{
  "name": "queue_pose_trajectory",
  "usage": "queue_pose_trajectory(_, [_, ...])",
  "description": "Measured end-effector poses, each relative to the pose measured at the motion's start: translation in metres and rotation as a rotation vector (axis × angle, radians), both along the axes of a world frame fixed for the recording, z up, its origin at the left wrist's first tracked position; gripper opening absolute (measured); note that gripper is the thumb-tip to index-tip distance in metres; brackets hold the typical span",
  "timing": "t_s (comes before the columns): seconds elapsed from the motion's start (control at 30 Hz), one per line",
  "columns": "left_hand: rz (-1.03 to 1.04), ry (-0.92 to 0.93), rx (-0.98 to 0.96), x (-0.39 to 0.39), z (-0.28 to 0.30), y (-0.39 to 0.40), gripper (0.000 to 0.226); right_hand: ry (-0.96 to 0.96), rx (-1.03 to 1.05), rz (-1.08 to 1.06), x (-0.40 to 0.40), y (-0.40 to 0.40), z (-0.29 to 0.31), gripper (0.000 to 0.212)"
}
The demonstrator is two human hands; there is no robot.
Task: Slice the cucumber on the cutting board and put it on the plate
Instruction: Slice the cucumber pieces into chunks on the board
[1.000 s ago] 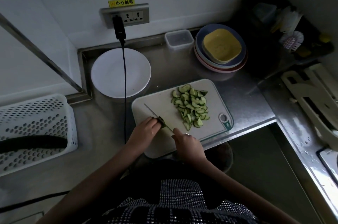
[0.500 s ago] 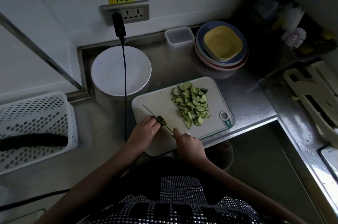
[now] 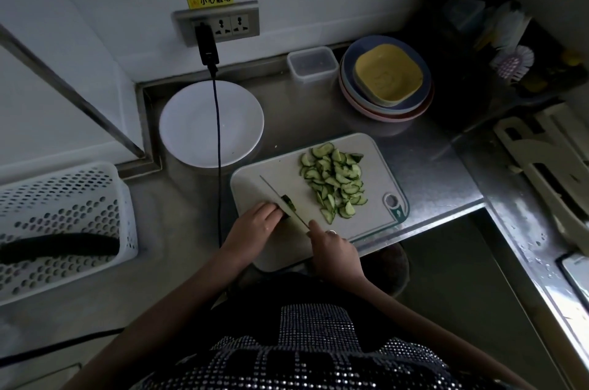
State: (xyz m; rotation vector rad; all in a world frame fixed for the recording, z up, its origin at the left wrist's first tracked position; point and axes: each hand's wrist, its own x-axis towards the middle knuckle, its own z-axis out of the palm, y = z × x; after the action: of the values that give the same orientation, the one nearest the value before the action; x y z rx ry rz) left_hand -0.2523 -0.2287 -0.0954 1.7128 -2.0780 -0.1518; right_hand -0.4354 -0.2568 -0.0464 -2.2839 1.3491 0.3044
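While the left hand (image 3: 256, 223) curls its fingers over the cucumber stub (image 3: 289, 202) on the cutting board (image 3: 376, 224), the right hand (image 3: 333, 247) grips the knife (image 3: 280, 198), blade against the stub. Cut slices (image 3: 336, 180) heaped on the board's right half. White plate (image 3: 191, 125) just beyond the board on the tabletop (image 3: 430, 172), bare. Black cable (image 3: 218, 166) crosses the plate.

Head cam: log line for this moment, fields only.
phase: slicing | left hand: holds cucumber end | right hand: grips knife | slices: on cutting board | plate: bare
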Motion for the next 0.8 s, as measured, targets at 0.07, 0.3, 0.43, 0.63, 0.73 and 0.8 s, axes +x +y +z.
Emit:
queue_pose_trajectory(0.07, [-0.01, 0.015, 0.0, 0.0006, 0.0004, -0.0003, 0.029, -0.023, -0.014, -0.013, -0.0023, 0.0011, 0.0014, 0.019])
queue_pose_trajectory(0.3, [-0.013, -0.027, -0.026, -0.0006, 0.0048, 0.0026, 0.033, -0.028, 0.004, 0.052, 0.0013, 0.0037, -0.0036, 0.018])
queue_pose_trajectory(0.43, [-0.024, -0.047, -0.03, 0.0012, 0.0022, 0.0035, 0.029, 0.008, 0.008, 0.071, 0.0029, 0.0039, -0.0066, 0.016])
queue_pose_trajectory(0.63, [-0.02, -0.019, -0.001, 0.001, 0.0041, 0.0031, 0.027, 0.009, 0.01, 0.078, 0.0036, 0.0033, -0.0054, 0.018])
queue_pose_trajectory(0.73, [-0.02, -0.017, 0.009, 0.0012, 0.0026, 0.0036, 0.028, 0.02, 0.008, 0.089, 0.0033, 0.0035, -0.0057, 0.021])
queue_pose_trajectory(0.8, [-0.02, -0.02, 0.01, 0.0017, 0.0014, 0.004, 0.028, 0.027, 0.007, 0.093, 0.0037, 0.0035, -0.005, 0.022])
